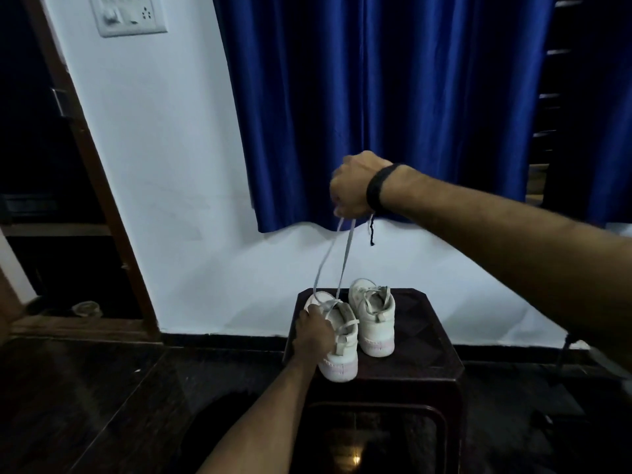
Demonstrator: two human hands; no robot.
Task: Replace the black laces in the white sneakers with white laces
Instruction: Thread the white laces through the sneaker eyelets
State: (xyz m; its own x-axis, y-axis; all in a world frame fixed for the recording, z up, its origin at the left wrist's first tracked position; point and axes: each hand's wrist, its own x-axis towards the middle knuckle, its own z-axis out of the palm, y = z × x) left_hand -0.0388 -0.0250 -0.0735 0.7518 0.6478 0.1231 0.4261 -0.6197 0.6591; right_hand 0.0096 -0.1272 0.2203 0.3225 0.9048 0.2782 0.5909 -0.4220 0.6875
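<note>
We see a pair of small white sneakers standing side by side, heels toward us, on the top of a dark brown wooden stool (431, 340) set against a white wall. The left white sneaker (338, 347) sits at the stool's near left part, and the right white sneaker (374, 319) stands just beside it, a little farther back, with its laces lying loosely in place. Our left hand (313, 333) rests on the outer side of the left sneaker, fingers curled over its upper near the toe and holding it down on the stool. Our right hand (352, 186) is raised well above the shoes in front of a hanging deep-blue satin curtain (376, 97), closed into a fist around the two ends of a pale white flat lace (337, 261). Both strands of that lace run down taut from the fist to the front eyelets of the left sneaker. A black band (378, 186) circles the right wrist, and a short black thread (371, 230) dangles below it; whether it belongs to the band we cannot tell. The floor around the stool is dark and glossy.
</note>
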